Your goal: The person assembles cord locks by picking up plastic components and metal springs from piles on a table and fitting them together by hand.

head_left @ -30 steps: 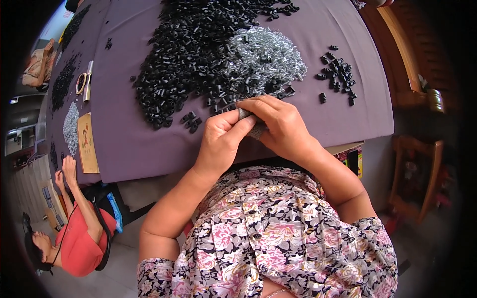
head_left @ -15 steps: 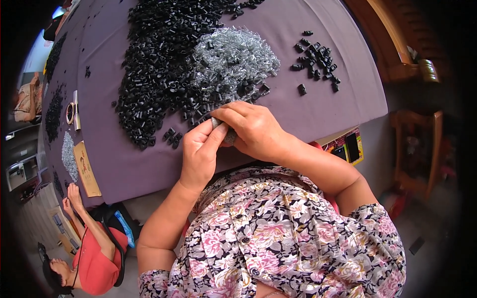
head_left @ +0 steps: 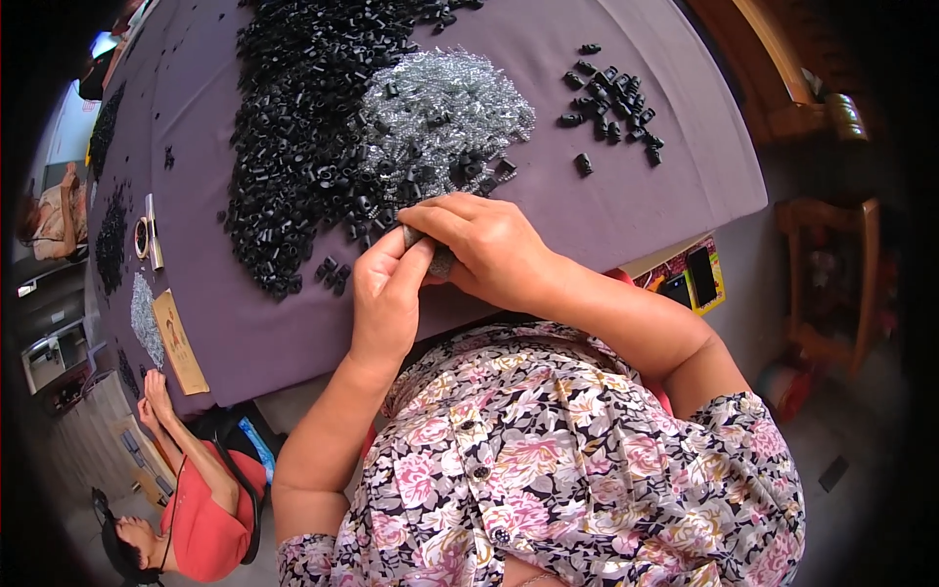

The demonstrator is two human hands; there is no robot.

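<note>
My left hand (head_left: pixel 383 298) and my right hand (head_left: pixel 497 252) meet at the near edge of the purple-clothed table (head_left: pixel 264 338). Both are closed, thumbs and fingertips pressed together around something small that the fingers hide. Grey wrapping (head_left: pixel 440 260), like cloth or tape, shows among the fingers where the hands join. Just beyond them lies a heap of small silvery metal springs (head_left: pixel 445 112), with a few black pieces on it. A large pile of short black plastic tube-like parts (head_left: pixel 293 147) spreads to its left and partly under its edge.
A smaller group of black pieces (head_left: pixel 611 103) lies to the right. At the left, a co-worker in a red top (head_left: pixel 210 509) reaches to another spring pile (head_left: pixel 147 318) beside a brown card (head_left: pixel 178 342). A wooden chair (head_left: pixel 831 284) stands at right.
The whole view has shifted slightly, so the piles sit a little further left. My hands stay joined, with only a small shift of the fingers.
</note>
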